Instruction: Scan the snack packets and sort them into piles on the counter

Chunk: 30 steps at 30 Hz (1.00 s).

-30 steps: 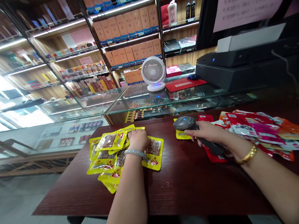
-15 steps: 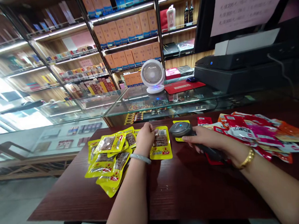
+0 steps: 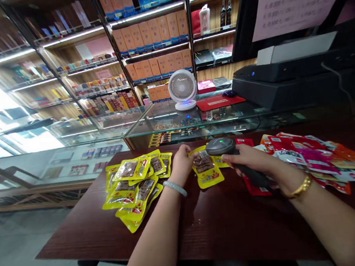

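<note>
My right hand (image 3: 250,159) is wrapped round the handle of a dark barcode scanner (image 3: 220,146), whose top shows a green light. The scanner's head hangs over the upper right corner of a yellow snack packet (image 3: 208,172). At that packet's upper left edge, my left hand (image 3: 182,162) pinches it with closed fingers; the packet lies tilted on the table. Partly hidden under the scanner is another yellow packet (image 3: 220,162). To the left of my left hand is a loose pile of yellow snack packets (image 3: 135,190).
Red, pink and orange packets (image 3: 310,154) are heaped at the right of the dark wooden table (image 3: 186,235). Behind it stands a glass display counter (image 3: 161,124) with a white fan (image 3: 182,89) and a red mat (image 3: 220,102). A black machine (image 3: 266,84) stands at the right.
My left hand has moved right, sliding the yellow packet toward the scanner and turning it. The scanner's light has gone from blue to green.
</note>
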Available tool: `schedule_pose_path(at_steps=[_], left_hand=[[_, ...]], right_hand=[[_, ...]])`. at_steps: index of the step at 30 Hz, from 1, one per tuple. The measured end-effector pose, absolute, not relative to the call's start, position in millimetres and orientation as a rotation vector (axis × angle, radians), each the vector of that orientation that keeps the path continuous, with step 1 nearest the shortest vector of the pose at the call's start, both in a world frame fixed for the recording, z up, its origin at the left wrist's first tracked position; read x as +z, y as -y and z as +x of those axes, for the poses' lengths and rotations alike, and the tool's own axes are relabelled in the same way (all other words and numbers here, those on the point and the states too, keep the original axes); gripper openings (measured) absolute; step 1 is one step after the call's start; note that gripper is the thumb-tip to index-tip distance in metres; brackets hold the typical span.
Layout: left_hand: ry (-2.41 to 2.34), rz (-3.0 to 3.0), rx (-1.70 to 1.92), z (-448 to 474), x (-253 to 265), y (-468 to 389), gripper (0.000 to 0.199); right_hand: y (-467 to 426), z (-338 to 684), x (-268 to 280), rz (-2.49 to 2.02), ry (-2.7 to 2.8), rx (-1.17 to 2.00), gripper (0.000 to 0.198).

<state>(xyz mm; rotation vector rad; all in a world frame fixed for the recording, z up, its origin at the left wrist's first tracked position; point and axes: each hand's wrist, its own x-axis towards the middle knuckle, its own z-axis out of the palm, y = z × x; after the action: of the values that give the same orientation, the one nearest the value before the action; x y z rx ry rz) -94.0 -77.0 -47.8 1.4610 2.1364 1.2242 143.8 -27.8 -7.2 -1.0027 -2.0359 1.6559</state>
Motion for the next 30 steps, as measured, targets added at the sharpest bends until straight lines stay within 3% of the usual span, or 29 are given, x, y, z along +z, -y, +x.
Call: schedule_pose_path(at_steps=[7,10,15,18,22,25,30], left_hand=[[-1.491,1.447,1.298,-68,-68,67,0.037],[-1.872,1.73,1.129,-86,-54,77,0.039],[-2.65,1.676,0.38,-126,-34,96,0.062],[-2.742,1.656,0.082,-130,-39,98,0.082],[-2.694,1.752,-0.018,-112,-49,96,0.095],[-2.538,1.865,0.111,-97,-50,93,0.093],[-2.369,1.862,0.41,-102,-40,89,0.06]], right_hand=[[25,148,-3,-0.999,2.043,1.633,0.047],[28,145,-4,-1.028,2.08,1.642,0.046],[30,141,-8,-1.026,2.124,1.626,0.044],[31,140,-9,-1.032,2.094,1.658,0.044],[31,140,-9,-1.035,2.084,1.658,0.045],[30,140,-10,-1.048,2.097,1.644,0.045],[29,139,-10,-1.07,2.117,1.628,0.044]])
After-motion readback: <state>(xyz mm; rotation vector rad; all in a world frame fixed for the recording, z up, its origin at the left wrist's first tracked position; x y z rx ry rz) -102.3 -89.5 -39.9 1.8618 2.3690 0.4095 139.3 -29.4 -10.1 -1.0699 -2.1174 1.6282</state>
